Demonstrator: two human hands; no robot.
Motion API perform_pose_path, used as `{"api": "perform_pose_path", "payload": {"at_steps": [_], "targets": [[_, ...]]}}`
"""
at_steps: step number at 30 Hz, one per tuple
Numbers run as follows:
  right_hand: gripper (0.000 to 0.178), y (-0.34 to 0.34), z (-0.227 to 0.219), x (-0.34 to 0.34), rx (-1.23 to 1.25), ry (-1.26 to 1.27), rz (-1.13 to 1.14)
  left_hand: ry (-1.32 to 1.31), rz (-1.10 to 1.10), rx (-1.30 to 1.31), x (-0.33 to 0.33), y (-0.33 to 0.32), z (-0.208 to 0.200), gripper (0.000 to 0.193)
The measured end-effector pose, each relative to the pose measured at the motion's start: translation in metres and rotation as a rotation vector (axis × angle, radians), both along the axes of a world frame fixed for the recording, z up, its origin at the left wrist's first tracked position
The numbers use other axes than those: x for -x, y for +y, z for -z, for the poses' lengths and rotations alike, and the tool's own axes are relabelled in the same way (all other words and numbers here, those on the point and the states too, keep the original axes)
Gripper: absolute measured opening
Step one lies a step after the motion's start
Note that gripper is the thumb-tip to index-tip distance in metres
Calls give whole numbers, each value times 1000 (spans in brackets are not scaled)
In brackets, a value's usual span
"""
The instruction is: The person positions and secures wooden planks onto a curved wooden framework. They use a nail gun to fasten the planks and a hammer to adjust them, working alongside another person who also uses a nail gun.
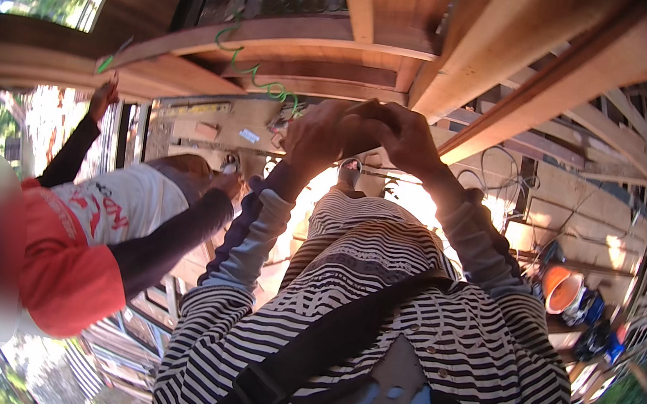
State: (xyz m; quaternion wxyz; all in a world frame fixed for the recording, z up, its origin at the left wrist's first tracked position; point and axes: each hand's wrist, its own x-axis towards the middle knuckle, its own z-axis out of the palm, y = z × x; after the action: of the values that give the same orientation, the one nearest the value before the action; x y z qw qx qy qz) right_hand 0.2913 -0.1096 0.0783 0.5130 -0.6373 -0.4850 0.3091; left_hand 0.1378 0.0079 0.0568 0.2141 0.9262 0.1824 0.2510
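In front of my chest, both hands are raised at the wooden frame. My left hand and my right hand are closed around a short brown piece of wood, one at each side. Its far end sits close to the frame's lower rail, and whether they touch I cannot tell. A green coiled cord hangs from the frame just beyond my left hand. My fingertips are partly hidden behind the wood.
At the left a co-worker in a red and white shirt has one hand up by the frame's end. Thick timber posts rise at the right. Cables and an orange bucket lie on the plank floor.
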Motion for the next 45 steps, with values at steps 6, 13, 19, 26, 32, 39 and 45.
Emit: {"api": "perform_pose_path", "payload": {"at_steps": [6, 13, 19, 26, 32, 39, 45], "targets": [[36, -32, 81, 15, 307, 74, -33, 157, -206, 444, 18, -57, 46, 29], [27, -25, 82, 45, 324, -105, -198, 52, -300, 588, 72, -80, 113, 32], [36, 45, 69, -10, 283, 743, 238, 160, -304, 599, 82, -74, 114, 29], [32, 95, 59, 66, 388, 1106, 264, 157, -283, 664, 104, -59, 108, 29], [28, 113, 59, 77, 342, 1245, 295, 160, -276, 696, 117, -50, 104, 30], [29, 121, 61, 92, 384, 1215, 267, 176, -255, 717, 126, -38, 107, 30], [29, 121, 78, 104, 384, 1210, 269, 182, -245, 737, 126, -30, 105, 31]]}}
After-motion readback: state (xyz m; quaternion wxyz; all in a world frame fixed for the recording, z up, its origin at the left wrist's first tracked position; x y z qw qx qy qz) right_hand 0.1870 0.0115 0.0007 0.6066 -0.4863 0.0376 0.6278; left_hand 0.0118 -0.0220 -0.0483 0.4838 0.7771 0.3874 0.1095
